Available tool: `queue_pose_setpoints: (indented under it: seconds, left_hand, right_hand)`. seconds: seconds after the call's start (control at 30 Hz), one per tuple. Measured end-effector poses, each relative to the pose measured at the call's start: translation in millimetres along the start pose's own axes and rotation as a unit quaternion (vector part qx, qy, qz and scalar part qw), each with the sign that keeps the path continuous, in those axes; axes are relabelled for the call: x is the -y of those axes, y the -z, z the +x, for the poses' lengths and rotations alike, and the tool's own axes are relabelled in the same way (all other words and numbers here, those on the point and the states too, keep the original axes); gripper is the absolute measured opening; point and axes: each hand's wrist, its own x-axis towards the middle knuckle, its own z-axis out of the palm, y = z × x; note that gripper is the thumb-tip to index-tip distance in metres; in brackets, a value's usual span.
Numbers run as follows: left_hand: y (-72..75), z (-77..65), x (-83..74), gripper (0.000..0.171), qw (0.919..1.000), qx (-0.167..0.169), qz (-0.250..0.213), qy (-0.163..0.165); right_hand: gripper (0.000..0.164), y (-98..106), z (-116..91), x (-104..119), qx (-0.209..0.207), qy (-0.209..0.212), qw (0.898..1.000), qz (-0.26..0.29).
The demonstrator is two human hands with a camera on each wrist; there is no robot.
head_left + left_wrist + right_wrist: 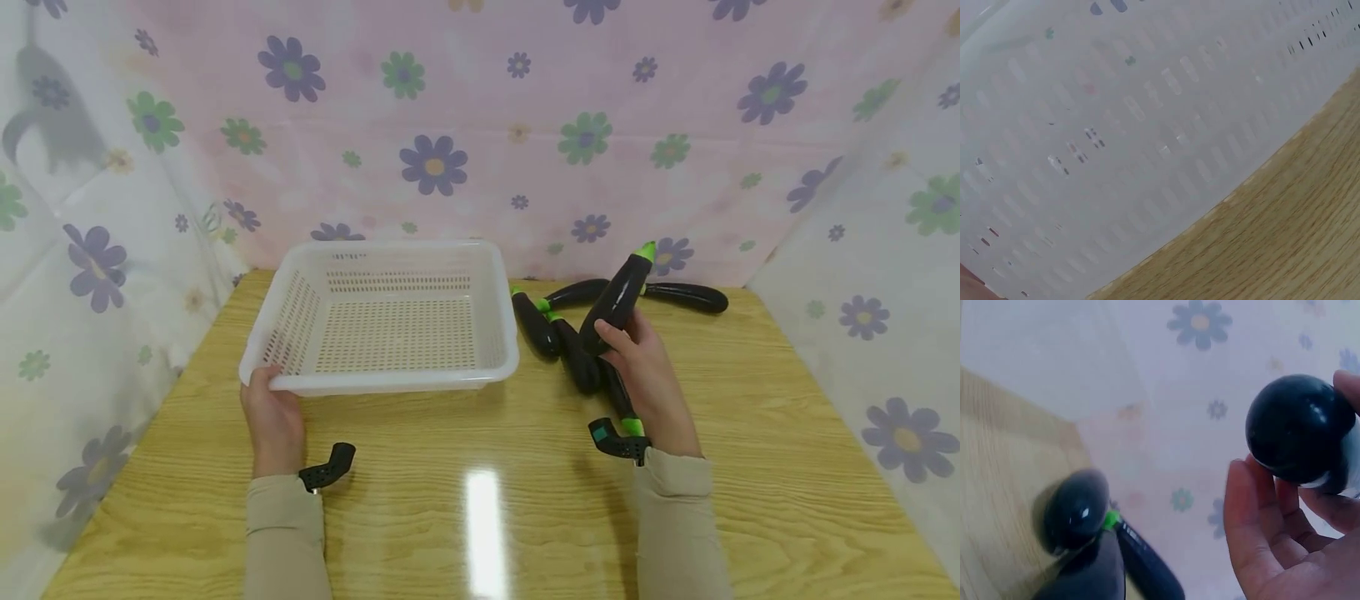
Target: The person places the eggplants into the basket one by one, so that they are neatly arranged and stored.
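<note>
My left hand [274, 421] grips the near left corner of a white plastic basket [397, 382], thumb over the rim. In the left wrist view the slotted basket wall [1147, 144] fills most of the picture. An eggplant [618, 296], glossy black with a bright green stem end, is held in my right hand [651, 379] between thumb and fingers. It leans with its stem end up and away, above other eggplants. From the right wrist, the round end of that eggplant [1297, 428] shows within the curled fingers [1244, 506].
Several more eggplants lie on the wooden table [405, 517] right of the basket: one beside its wall [536, 325], one behind [577, 292], one at far right [686, 297] and one near the right wrist [617, 390]. Flowered cloth [510, 200] hangs behind and along both sides.
</note>
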Motion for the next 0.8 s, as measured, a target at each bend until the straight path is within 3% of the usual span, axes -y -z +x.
queue_pose_setpoints:
  seconds: [0.3,0.57,0.8]
  left_hand:
    - [-0.9,1.2,-0.8,0.047,0.9999,-0.010,0.004,-0.002]
    - [0.9,2.0,1.9,0.047,1.0000,-0.004,-0.001,-0.005]
    - [5.2,3.4,7.6,0.043,0.9997,0.005,-0.010,-0.021]
  right_hand:
    - [0.065,-19.9,0.2,4.0,-0.010,0.016,1.000,-0.022]
    - [0.083,-28.9,4.0,-5.5,-0.004,0.039,0.999,0.002]
    - [0.068,-36.4,7.9,-2.7,-0.007,0.055,0.998,-0.032]
